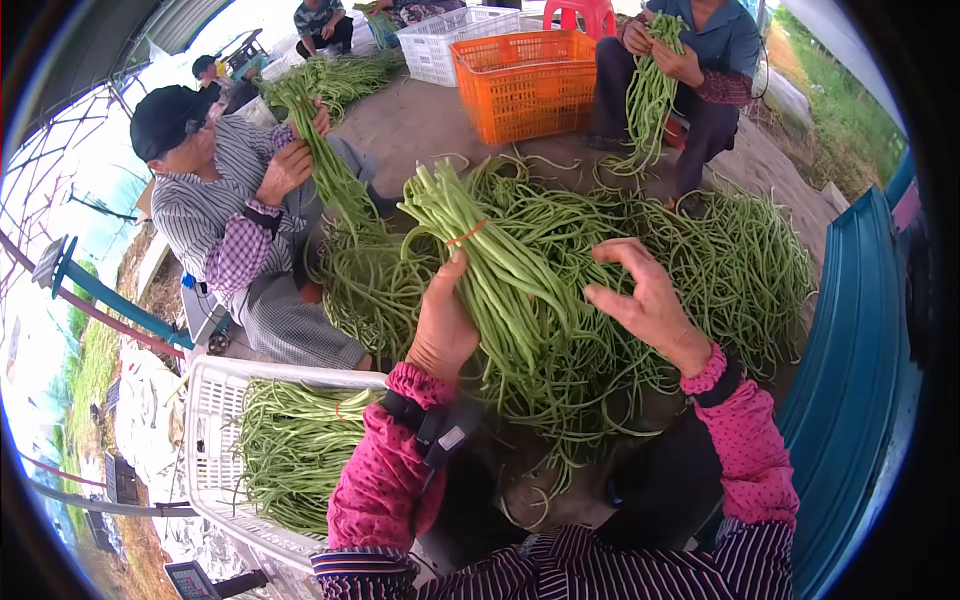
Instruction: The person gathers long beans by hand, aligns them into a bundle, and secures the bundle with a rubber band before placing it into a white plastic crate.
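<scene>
- Left hand (445, 325) holds the long-bean bundle (520, 300) just below its orange band (466, 233); a firm, gentle grip should hold the stems together without bruising
- Right hand (645, 305) is empty, fingers spread wide beside the bundle, well placed to steady its lower ends
- The bundle tilts above the loose-bean pile (735, 265); lifting it clear should avoid snagging strays

Saw min. 3 handheld green-bean bunches (505, 280), 2+ white plastic crates (208, 440), & 1 ea.: orange plastic crate (530, 110), red plastic stool (582, 14).
</scene>
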The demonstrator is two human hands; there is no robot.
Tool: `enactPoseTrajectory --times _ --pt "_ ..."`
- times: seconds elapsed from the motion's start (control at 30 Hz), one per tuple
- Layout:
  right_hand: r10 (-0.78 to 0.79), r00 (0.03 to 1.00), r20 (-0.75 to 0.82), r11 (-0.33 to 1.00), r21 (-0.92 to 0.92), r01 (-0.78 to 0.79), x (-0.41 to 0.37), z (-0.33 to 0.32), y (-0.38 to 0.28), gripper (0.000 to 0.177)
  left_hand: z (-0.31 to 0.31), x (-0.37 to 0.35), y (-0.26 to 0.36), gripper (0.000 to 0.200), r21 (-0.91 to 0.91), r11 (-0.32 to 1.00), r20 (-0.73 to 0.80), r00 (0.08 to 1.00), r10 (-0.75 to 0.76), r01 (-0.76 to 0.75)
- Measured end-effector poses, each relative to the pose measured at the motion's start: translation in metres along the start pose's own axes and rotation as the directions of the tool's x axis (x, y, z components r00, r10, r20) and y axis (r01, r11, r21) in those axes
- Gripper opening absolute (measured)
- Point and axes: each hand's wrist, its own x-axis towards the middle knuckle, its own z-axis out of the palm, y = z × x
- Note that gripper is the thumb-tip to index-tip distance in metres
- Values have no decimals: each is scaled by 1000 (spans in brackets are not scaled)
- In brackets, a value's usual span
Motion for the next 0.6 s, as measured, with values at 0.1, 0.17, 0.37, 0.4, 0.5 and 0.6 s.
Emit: enactPoseTrajectory --times 0.1,0.17,0.37,0.4,0.5,0.6 --pt "52 971 232 951 284 -119 3 5 -16 84 9 -8 1 59 76 996 61 997 -46 41" --pt "25 919 395 907 378 -187 4 7 -23 84 14 -13 2 61 190 982 121 992 -43 19" --pt "46 790 611 700 545 -462 1 14 -29 79 12 -15 0 60 240 970 101 995 6 -30" --pt "52 794 606 665 572 -480 -2 18 -27 76 7 -13 -1 62 221 975 111 994 12 -36" --pt "90 796 599 603 603 -522 -3 18 -30 68 3 -7 0 69 187 981 136 990 34 -60" --pt "88 805 587 585 624 -518 -4 19 -29 62 4 -6 -2 71 109 992 158 987 40 -57"
